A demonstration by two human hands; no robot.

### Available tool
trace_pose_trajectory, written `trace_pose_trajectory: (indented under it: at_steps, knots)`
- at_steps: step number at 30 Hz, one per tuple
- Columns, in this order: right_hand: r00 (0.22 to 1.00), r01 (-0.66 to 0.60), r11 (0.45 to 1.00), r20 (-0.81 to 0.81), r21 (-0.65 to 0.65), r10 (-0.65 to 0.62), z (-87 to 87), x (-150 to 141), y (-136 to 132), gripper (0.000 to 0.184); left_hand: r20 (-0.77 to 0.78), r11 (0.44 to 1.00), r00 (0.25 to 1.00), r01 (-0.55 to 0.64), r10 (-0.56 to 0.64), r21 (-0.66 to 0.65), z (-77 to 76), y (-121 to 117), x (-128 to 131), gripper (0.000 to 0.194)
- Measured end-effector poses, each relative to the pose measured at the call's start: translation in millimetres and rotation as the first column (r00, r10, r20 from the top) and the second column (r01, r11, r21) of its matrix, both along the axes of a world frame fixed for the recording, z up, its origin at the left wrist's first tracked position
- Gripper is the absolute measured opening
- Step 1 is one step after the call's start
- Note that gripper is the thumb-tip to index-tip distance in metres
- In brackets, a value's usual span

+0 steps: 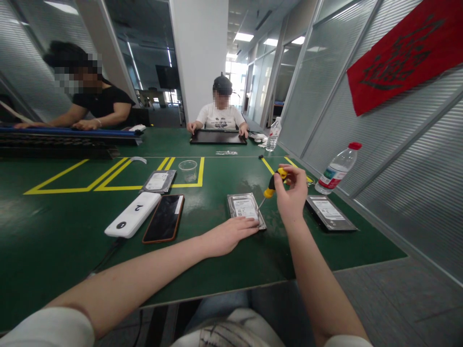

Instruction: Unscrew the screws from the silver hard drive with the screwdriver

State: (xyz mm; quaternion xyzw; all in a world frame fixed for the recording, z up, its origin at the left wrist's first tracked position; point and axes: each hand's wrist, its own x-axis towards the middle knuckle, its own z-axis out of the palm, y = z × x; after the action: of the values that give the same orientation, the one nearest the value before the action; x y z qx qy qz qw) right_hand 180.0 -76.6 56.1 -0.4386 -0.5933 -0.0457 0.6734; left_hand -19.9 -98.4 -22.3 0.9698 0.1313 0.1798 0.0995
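A hard drive point(243, 205) with a white label lies flat on the green table in front of me. My left hand point(231, 234) rests across its near edge, fingers stretched out and lying flat over the drive. A yellow and black screwdriver point(270, 187) is gripped near its top by the fingers of my right hand point(293, 193). The shaft slants down to the left, and its tip meets the drive's right side, close to my left fingertips. Whether the tip sits in a screw is too small to tell. A second hard drive point(331, 213) lies right of my right wrist.
Left of my hands are a phone point(164, 219), a white power bank point(132, 215) with a cable, a third hard drive point(158, 181) and a clear plastic cup point(188, 171). A water bottle point(338, 168) stands at right. Two people work across the table, one with a black panel point(218, 137).
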Motion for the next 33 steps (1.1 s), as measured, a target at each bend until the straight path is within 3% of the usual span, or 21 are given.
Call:
trace_pose_trajectory:
  at_steps: [6, 10, 15, 21, 27, 33]
  knots:
    - [0.999, -0.050, 0.998, 0.019, 0.028, 0.049, -2.5, 2.6, 0.7, 0.023, -0.001, 1.000, 1.000, 0.000, 0.000, 0.017, -0.5, -0.3, -0.8, 0.053]
    - [0.995, 0.025, 0.999, 0.093, -0.029, -0.022, -1.5, 1.0, -2.4, 0.019, 0.001, 1.000, 1.000, -0.005, 0.005, 0.022, -0.1, -0.7, -0.6, 0.051]
    - [0.993, 0.088, 0.996, 0.085, -0.004, -0.087, 0.9, 1.0, -2.3, 0.019, -0.003, 1.000, 1.000, 0.000, 0.000, 0.021, -0.2, 0.0, -0.4, 0.051]
    - [0.987, 0.050, 0.998, 0.154, 0.024, -0.053, -0.9, 4.2, 0.3, 0.026, -0.018, 1.000, 1.000, -0.008, 0.009, 0.030, -1.6, 0.6, -0.2, 0.051]
    - [0.994, 0.064, 0.997, 0.093, -0.033, -0.061, -2.3, 1.9, -0.5, 0.023, -0.021, 1.000, 1.000, -0.013, 0.014, 0.017, 0.9, -0.3, -0.1, 0.052]
    - [0.993, 0.082, 0.997, 0.089, 0.016, -0.083, -0.2, 1.1, 0.1, 0.017, -0.016, 1.000, 1.000, -0.011, 0.011, 0.019, 0.3, -0.4, -0.3, 0.052]
